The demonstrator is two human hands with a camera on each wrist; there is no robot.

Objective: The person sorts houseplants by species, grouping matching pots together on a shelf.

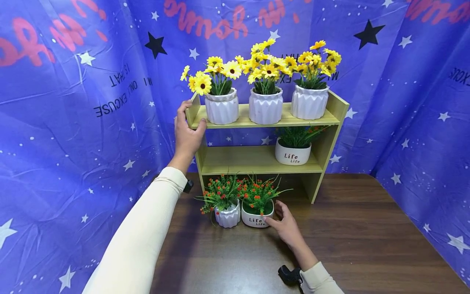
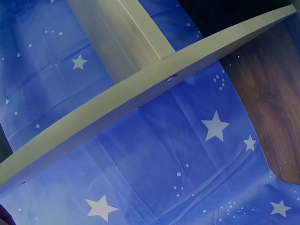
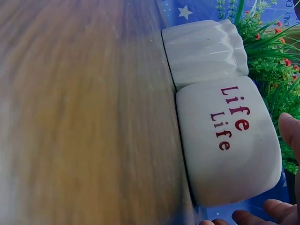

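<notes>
My left hand (image 1: 188, 139) grips the upper left side of a two-tier wooden shelf (image 1: 242, 159), thumb at the front edge of its top board. Down on the table, my right hand (image 1: 286, 226) is at the right side of a white oval flowerpot (image 3: 229, 140) marked "Life", which holds green grass and small red flowers. Its thumb (image 3: 290, 131) is by the rim and its other fingers (image 3: 262, 211) spread along the pot's side. Left of that pot stands a white ribbed flowerpot (image 1: 228, 216) with similar red flowers. The left wrist view shows only the shelf's side panel (image 2: 126, 91) close up.
Three white ribbed pots (image 1: 266, 107) of yellow flowers line the top board. Another "Life" pot (image 1: 293, 153) sits at the right of the middle board. The brown table (image 1: 352, 237) extends to the right, with a blue starry cloth (image 1: 92, 163) behind and at the sides.
</notes>
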